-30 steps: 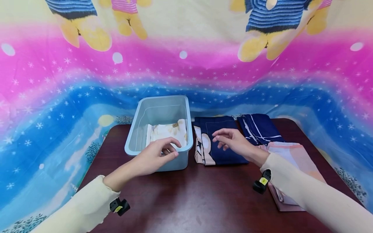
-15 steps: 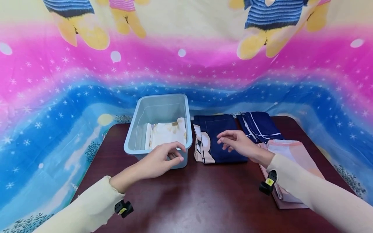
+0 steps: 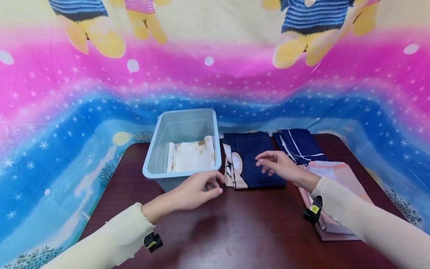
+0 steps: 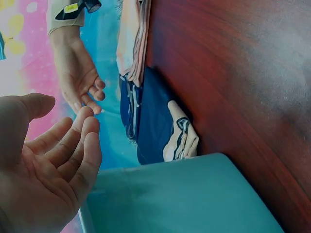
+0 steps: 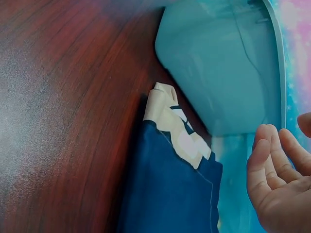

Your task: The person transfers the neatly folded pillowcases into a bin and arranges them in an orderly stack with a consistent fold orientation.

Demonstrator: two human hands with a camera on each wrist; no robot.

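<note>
My left hand (image 3: 198,189) hovers at the near right corner of the grey-blue plastic bin (image 3: 186,129), fingers loosely bent and holding nothing. Inside the bin lies a folded white cloth (image 3: 191,155) with a tan pattern. Over the folded navy cloth (image 3: 258,164) with a beige and white print hangs my right hand (image 3: 282,166), also holding nothing. The left wrist view shows the left palm (image 4: 53,179) above the bin's side, with the right hand (image 4: 77,73) beyond. In the right wrist view, relaxed fingers (image 5: 260,165) are apart from the navy cloth (image 5: 165,194).
Behind the right hand lies a second folded navy cloth (image 3: 300,144) with white stripes. A folded pink and peach cloth (image 3: 339,179) sits at the right, partly under the right sleeve. The dark red wooden table (image 3: 235,231) meets a printed curtain (image 3: 215,82) at the back.
My left hand has shifted right and slightly nearer, from in front of the bin to its near right corner. My right hand has drifted a little right over the navy cloth.
</note>
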